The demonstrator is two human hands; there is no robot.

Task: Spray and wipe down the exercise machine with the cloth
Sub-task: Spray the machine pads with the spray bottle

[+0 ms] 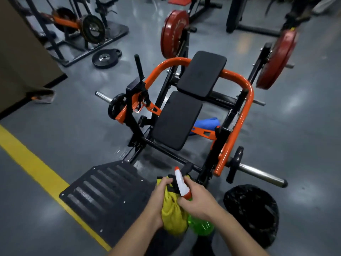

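The exercise machine (239, 115) has an orange and black frame, two black pads (177, 121) and a ribbed black footplate (103, 193) at the near end. My left hand (158, 198) grips a bunched yellow cloth (173, 217) just above the footplate's right edge. My right hand (197, 200) holds a spray bottle (181, 183) with a white and orange head and a green body, its nozzle pointing toward the machine. A blue cloth (206, 122) lies on the floor inside the frame, right of the seat pad.
A black-lined bin (252, 211) stands at my right. Red weight plates (173, 32) hang on the machine's far arms. A loose black plate (106, 58) lies on the grey floor at the back left near another rack (77, 28). A yellow floor line (36, 169) runs at the left.
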